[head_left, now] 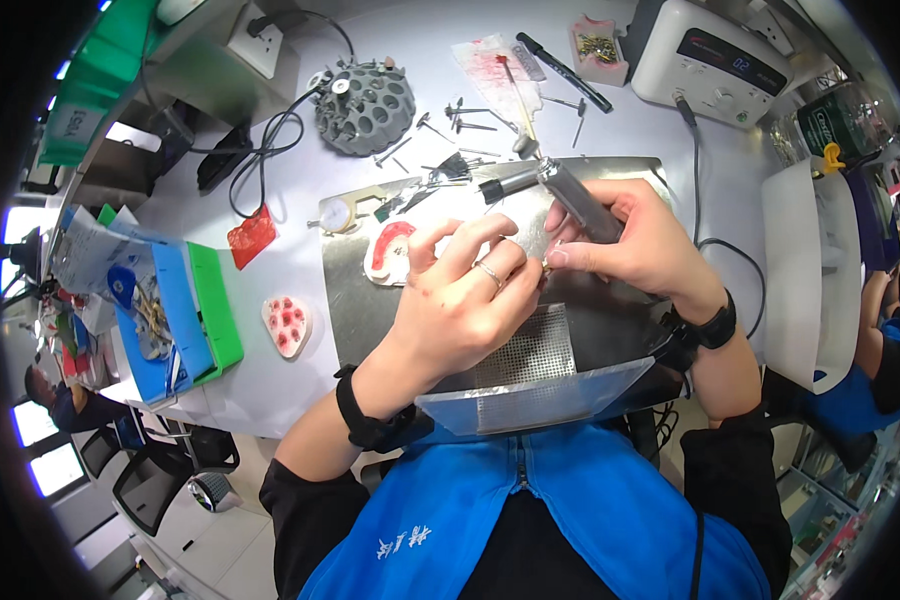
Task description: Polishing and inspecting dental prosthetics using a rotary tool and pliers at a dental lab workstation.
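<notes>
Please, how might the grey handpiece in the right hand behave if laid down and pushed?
The grey handpiece would probably roll, since its barrel looks round. It may feel heavy for its size, as it looks metallic.

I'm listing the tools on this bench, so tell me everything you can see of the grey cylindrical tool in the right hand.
The grey cylindrical tool has a smooth, straight, dull barrel that looks like metal. It is held aslant by the right hand, over the metal plate. Its upper end points away from the person and to the left; its lower end runs down toward the thumb. The fingers hide part of it, so its full length cannot be told.
</notes>
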Tool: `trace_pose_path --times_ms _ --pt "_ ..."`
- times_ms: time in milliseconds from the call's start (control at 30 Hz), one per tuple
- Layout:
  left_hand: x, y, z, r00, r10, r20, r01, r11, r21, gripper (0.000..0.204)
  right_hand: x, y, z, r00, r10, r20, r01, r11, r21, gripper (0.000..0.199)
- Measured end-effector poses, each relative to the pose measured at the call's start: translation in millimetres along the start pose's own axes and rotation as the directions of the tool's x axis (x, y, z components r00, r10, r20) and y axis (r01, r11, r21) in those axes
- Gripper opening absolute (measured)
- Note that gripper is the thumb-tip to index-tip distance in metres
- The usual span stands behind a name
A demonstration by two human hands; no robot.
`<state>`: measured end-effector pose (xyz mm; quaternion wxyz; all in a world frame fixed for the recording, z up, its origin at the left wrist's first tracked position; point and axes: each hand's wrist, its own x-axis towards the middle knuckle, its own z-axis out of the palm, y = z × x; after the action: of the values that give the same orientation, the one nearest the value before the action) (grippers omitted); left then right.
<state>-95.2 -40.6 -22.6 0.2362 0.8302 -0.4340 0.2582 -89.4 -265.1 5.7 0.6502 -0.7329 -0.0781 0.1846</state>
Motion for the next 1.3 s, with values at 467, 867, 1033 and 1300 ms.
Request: trace_pose_path --times_ms 467,867,1033,1300 --pt "-10 5 18 0.863 -0.495 0.103 0.313 0.363 -0.877 0.029 -9 -3 6 0.994 0.113 -0.013 -0.1 0.922 0.374 0.02" --pt "-11 -2 7 0.868 -0.472 0.156 0.304 0.256 -0.918 0.022 -7 -1 -28 0.818 -0.561 0.128 0.464 0.512 -0.723 0.037" --pt "-13 1 4 0.89 -0.436 0.132 0.29 0.319 -0.902 0.025 -5 6 -17 0.761 -0.629 0.158 0.52 0.445 -0.73 0.042" --pt "-13 4 3 0.9 -0.407 0.155 0.323 0.384 -0.865 0.027 -4 20 -11 0.753 -0.647 0.114 0.465 0.402 -0.788 0.056"
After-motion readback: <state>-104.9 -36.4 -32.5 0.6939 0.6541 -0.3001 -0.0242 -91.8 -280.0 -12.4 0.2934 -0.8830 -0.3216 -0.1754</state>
